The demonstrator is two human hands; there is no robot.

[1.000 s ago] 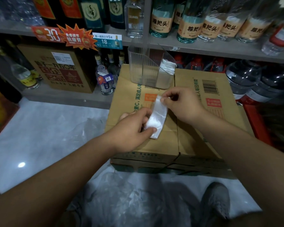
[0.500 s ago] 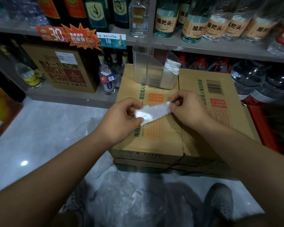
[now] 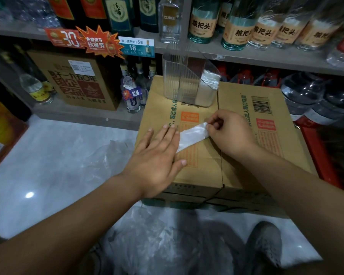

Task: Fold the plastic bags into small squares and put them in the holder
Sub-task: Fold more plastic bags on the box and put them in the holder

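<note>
Plastic bag [image 3: 193,134], folded narrow, lies on the cardboard box [image 3: 205,171]: our left hand [image 3: 157,155] presses one end with straight fingers [image 3: 167,133], our right hand [image 3: 228,132] apparently pinches the other (holder [image 3: 187,84] stands behind).

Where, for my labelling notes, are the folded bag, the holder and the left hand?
folded bag [image 3: 194,133]: head view, middle of the strip.
holder [image 3: 175,82]: head view, ribbed left wall.
left hand [image 3: 157,155]: head view, back of the hand.
</note>
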